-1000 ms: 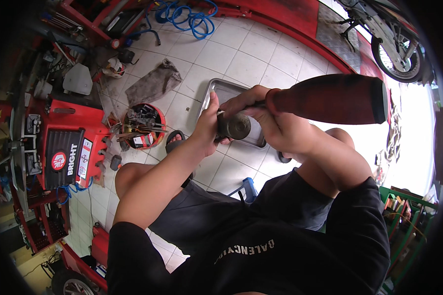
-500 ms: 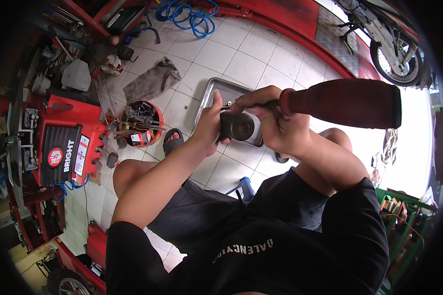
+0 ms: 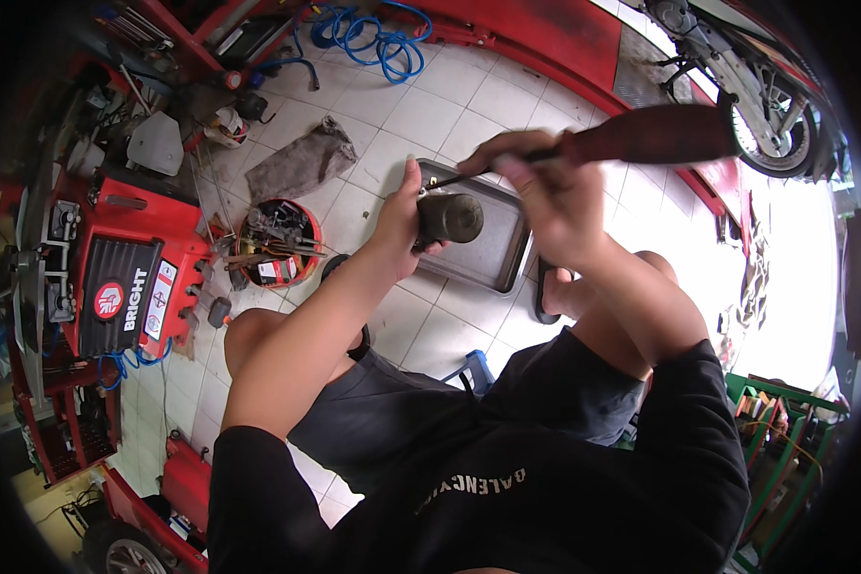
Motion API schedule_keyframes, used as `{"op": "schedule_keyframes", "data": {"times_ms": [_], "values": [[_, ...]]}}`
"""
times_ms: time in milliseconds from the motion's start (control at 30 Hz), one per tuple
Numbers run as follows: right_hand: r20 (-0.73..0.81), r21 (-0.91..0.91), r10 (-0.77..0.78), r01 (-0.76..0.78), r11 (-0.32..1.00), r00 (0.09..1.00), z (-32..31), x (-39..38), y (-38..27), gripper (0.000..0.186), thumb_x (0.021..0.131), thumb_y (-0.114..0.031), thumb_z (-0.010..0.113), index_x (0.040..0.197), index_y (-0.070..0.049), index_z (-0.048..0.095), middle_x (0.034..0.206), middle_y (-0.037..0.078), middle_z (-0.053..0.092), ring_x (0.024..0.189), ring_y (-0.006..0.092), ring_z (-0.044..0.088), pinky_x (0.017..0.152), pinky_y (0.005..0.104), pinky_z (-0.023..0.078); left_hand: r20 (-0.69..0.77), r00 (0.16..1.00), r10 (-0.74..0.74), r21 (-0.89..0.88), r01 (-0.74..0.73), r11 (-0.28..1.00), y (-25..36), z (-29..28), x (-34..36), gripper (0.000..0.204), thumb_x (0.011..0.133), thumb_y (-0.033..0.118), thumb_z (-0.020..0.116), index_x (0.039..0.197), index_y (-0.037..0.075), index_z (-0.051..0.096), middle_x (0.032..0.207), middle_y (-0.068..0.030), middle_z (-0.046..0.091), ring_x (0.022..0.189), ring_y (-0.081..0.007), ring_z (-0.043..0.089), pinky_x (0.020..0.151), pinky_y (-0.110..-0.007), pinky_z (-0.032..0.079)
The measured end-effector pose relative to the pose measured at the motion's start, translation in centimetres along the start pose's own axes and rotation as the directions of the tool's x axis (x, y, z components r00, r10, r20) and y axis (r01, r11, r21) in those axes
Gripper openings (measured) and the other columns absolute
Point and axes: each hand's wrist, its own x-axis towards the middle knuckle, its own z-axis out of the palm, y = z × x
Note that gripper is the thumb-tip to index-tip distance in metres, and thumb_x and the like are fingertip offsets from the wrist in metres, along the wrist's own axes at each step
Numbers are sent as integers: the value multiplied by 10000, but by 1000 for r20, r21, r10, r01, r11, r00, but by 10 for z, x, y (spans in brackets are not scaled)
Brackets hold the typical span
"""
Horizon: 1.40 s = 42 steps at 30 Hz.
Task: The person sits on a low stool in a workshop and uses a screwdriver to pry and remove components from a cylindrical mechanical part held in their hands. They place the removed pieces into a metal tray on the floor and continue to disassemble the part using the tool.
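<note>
The left hand (image 3: 404, 218) is gripping a dark cylindrical part (image 3: 451, 218) above the metal tray's (image 3: 499, 260) left edge, while the right hand (image 3: 536, 182) is clasping a red-handled screwdriver (image 3: 641, 136), its tip at the part; work appears midway.

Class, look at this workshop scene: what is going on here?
A person sits on a tiled floor. The left hand grips a dark round part above a metal tray. The right hand holds a screwdriver with a dark red handle, its tip at the part. A red tub of bits and a rag lie nearby.
</note>
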Motion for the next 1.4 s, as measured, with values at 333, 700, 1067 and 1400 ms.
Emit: {"op": "schedule_keyframes", "data": {"times_ms": [333,700,1067,1400], "values": [[-249,351,132,-38,936,960,-47,28,50,232,985,-82,561,1151,81,569,758,100,609,698,224,629,727,391,541,-288,928,238,-270,-317,909,54,-27,-31,665,1004,620,405,1132,-2,602,972,-123,665,721,-259,619,466,-284,433],[-43,-495,939,-823,277,342,110,-97,324,409,774,-472,805,935,-97,775,770,86,696,659,229,669,605,376,539,-102,854,511,-609,-459,647,86,-75,-93,429,972,229,404,1179,-132,509,1038,-217,528,881,-273,502,619,-275,468],[156,-707,830,-526,473,536,247,-147,372,189,854,-265,688,1012,-213,777,969,146,728,928,386,680,829,477,540,-342,867,363,-691,-494,528,80,-107,-116,430,1010,250,435,1210,-129,476,1077,-230,497,891,-271,511,619,-281,497],[237,-736,822,-457,499,518,261,-138,395,203,909,-257,597,1008,-163,747,1014,163,720,981,392,676,856,504,537,-289,891,349,-768,-434,471,85,-108,-100,449,993,289,448,1210,-103,474,1043,-223,514,887,-266,519,609,-266,479]]}}
